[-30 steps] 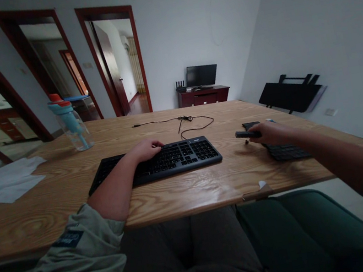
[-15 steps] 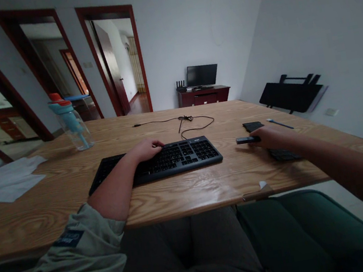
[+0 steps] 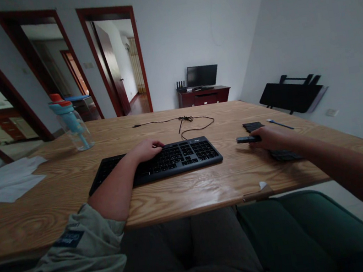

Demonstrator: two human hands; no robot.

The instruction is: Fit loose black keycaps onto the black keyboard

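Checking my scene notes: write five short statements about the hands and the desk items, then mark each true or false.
1. The left hand rests on the black keyboard. True.
2. The right hand holds a small dark stick-shaped object. True.
3. The water bottle stands right of the keyboard. False: it stands far left.
4. The cable lies behind the keyboard. True.
5. White paper covers the keyboard. False: it lies at the table's left edge.

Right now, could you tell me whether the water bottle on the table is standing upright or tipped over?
Upright: the water bottle stands on its base on the table, lid on top.
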